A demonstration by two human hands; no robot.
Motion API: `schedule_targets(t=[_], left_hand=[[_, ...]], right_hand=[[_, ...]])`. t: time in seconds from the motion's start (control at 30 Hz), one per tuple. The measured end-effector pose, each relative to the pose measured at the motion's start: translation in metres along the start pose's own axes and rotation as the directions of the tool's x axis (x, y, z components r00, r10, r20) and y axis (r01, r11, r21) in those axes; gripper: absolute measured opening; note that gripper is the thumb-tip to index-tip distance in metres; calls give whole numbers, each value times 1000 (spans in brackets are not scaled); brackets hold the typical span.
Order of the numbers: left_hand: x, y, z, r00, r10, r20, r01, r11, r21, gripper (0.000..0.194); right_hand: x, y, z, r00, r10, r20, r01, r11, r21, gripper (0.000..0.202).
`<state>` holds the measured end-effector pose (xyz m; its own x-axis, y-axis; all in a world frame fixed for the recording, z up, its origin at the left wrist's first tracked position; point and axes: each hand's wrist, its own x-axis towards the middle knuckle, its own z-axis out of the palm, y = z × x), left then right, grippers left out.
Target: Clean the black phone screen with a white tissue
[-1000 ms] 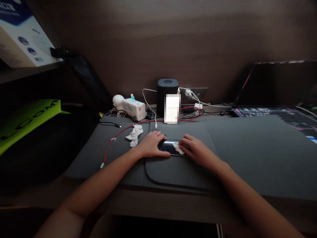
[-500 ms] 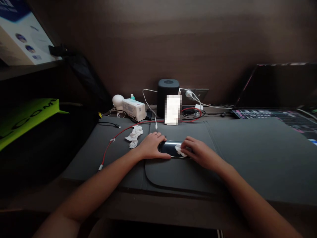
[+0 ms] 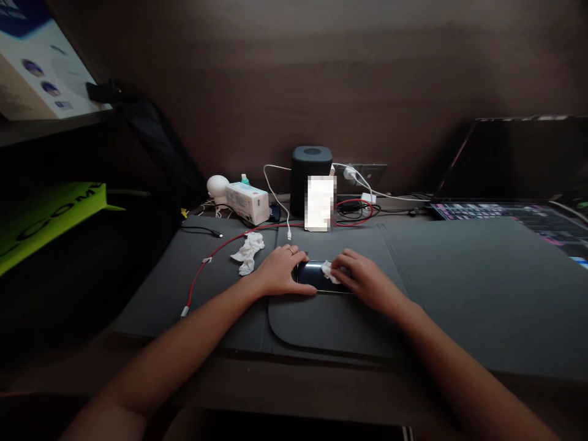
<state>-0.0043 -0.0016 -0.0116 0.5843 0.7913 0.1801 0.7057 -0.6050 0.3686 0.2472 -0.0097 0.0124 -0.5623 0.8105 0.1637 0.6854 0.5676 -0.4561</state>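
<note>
A dark phone [image 3: 312, 278] lies flat on the grey mat [image 3: 331, 324], its long side running left to right. My left hand [image 3: 281, 272] grips the phone's left end, thumb along the near edge and fingers at the far edge. Pinched in the fingers of my right hand [image 3: 362, 275] is a small white tissue [image 3: 329, 271], which rests on the phone's screen. The phone's right end is partly hidden by that hand. A crumpled tissue [image 3: 248, 252] lies on the mat to the left of my left hand.
Behind the mat stand a black speaker [image 3: 298, 184], a blurred white item [image 3: 320, 205] and a white box [image 3: 247, 203]. A red cable [image 3: 195, 278] curves across the mat's left part. An open laptop [image 3: 519, 159] is at the right, a green item [image 3: 59, 214] at the left.
My right hand has moved slightly left and away from me over the phone with the tissue. My left hand keeps its hold on the phone.
</note>
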Motion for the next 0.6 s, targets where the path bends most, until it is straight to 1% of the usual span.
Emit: schedule_targets(t=[0.07,0.13,0.23,0.3,0.4,0.47,0.53,0.6], left_hand=[[0,0,0,1000,3,-5,-3,1000,0,64],[0,0,0,1000,3,-1,-3,1000,0,63],[0,1,-1,1000,-5,5,5,1000,0,64],[0,1,-1,1000,-4,3,4,1000,0,64],[0,1,-1,1000,1,-4,-1,1000,2,63],[0,2,0,1000,2,-2,-2,1000,4,63],[0,2,0,1000,-5,-1,5,1000,6,65],[1,2,-1,1000,-12,0,12,1000,6,66]], right_hand=[[0,1,-2,1000,25,-17,-25,1000,-19,16],[-1,1,-3,1000,30,-4,-30,999,-23,17],[-1,-3,-3,999,-18,37,18,1000,0,19],[-1,-4,-3,999,-34,36,34,999,0,19],[-1,-1,-5,1000,7,12,-7,999,-35,17],[-2,0,-7,999,23,33,-22,999,-33,15],[-3,-2,-6,997,2,76,-2,1000,-2,15],[-2,-5,-3,996,-31,86,29,999,25,15]])
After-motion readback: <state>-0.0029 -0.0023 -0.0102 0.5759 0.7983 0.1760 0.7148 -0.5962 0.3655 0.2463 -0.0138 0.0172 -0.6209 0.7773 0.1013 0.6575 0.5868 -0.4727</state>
